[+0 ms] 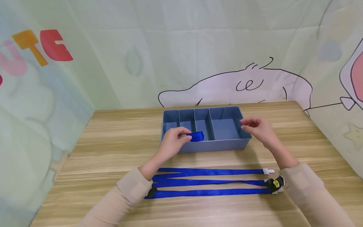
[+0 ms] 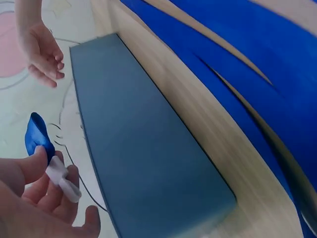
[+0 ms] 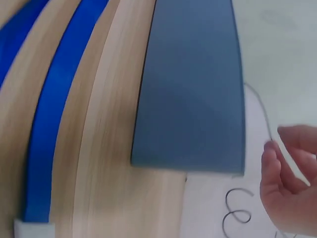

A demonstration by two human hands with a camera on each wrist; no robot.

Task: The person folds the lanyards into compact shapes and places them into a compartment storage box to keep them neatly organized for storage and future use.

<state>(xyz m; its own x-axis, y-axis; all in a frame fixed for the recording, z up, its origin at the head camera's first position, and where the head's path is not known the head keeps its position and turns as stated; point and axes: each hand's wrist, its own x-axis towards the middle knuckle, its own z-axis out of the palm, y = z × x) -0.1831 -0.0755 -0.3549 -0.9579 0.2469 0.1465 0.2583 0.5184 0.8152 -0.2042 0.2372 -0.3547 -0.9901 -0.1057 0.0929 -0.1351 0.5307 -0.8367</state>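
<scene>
My left hand pinches a folded blue lanyard between thumb and fingers, above the front wall of a grey-blue divided box. In the left wrist view the lanyard's white plastic clip shows against the fingers. At the box's right end hovers my right hand, its fingers loosely bent and nothing between them. From the right wrist view, that hand appears apart from the box wall. In front of the box, several blue lanyards lie stretched side by side across the table.
White clips end the flat lanyards on the right. Dividers split the box into compartments, the right one widest. A printed cloth hangs behind the wood-grain table and along both sides.
</scene>
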